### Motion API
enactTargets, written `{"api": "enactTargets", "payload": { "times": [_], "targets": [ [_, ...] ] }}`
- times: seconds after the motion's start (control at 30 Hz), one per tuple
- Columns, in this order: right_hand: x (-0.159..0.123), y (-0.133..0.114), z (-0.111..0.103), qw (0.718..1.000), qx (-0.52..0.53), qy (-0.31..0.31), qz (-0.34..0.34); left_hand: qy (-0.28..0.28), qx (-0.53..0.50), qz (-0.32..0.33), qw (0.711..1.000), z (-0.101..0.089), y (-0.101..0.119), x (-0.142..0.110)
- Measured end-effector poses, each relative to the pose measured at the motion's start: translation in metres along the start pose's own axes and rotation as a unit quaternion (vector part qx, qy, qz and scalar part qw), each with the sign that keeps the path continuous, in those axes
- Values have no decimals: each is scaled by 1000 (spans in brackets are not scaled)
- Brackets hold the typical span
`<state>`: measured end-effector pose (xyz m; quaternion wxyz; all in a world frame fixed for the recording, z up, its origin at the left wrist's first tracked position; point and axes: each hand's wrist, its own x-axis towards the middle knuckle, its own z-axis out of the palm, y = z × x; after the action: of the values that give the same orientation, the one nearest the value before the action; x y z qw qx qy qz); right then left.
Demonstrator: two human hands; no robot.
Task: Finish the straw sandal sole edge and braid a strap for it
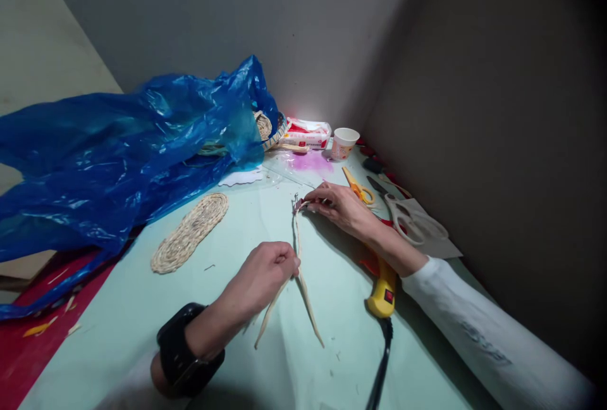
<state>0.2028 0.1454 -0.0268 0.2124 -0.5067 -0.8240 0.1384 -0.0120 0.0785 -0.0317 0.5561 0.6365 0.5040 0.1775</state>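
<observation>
My left hand [271, 266] is closed in a pinch on a pale straw cord [298, 233]. Two loose tails hang below these fingers and spread apart on the table. At the cord's upper end sits a small dark red clip [298, 205] with thin wire loops. Beside that clip, my right hand [339, 206] is closed, its fingertips pinching a straw strand that curves off the cord; the fingers partly hide it. A flat, oval woven straw sole [190, 233] lies to the left.
A yellow hot glue gun [382, 296] lies under my right forearm. Yellow scissors [359, 186] and white-handled scissors [403, 214] lie at the right. Behind stand a paper cup [344, 144] and a red-and-white pack [308, 134]. A blue plastic bag [142, 144] covers the left.
</observation>
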Motion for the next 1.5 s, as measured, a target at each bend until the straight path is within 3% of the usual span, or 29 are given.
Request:
{"api": "enactTargets", "payload": {
  "times": [0.27, 0.5, 0.57, 0.67, 0.83, 0.9, 1.0, 1.13, 1.2, 1.3, 1.4, 1.5],
  "targets": [
    [0, -12, 6, 1000, 1, 15, 26, 9, 8, 1, 1000, 1, 5, -4],
    [-18, -26, -1, 990, -8, 68, 122, -1, -50, -20, 999, 1, 5, -7],
    [-32, -41, -5, 990, 13, 38, 134, -8, -77, -33, 996, 2, 4, -9],
    [-56, -68, 0, 982, 116, -61, 133, -16, -111, -43, 993, 4, 2, -13],
    [-76, -89, 24, 901, 373, -139, 172, -12, -108, -28, 994, 7, 1, -20],
    [-76, -90, 30, 895, 385, -137, 180, 4, -83, -13, 996, 7, 2, -22],
    [-74, -88, 32, 920, 342, -88, 169, 43, -24, 11, 999, 6, 5, -24],
    [-74, -89, 32, 930, 325, -54, 165, 83, 74, 36, 993, 9, 9, -28],
    [-75, -90, 33, 933, 315, -40, 170, 111, 175, 56, 977, 11, 9, -30],
    [-77, -90, 35, 939, 297, -26, 173, 136, 331, 98, 929, 15, 5, -35],
    [-78, -91, 36, 944, 281, -9, 175, 156, 399, 126, 895, 20, 1, -40],
    [-79, -92, 35, 939, 299, 8, 172, 160, 429, 131, 879, 27, 2, -44]
  ]
}}
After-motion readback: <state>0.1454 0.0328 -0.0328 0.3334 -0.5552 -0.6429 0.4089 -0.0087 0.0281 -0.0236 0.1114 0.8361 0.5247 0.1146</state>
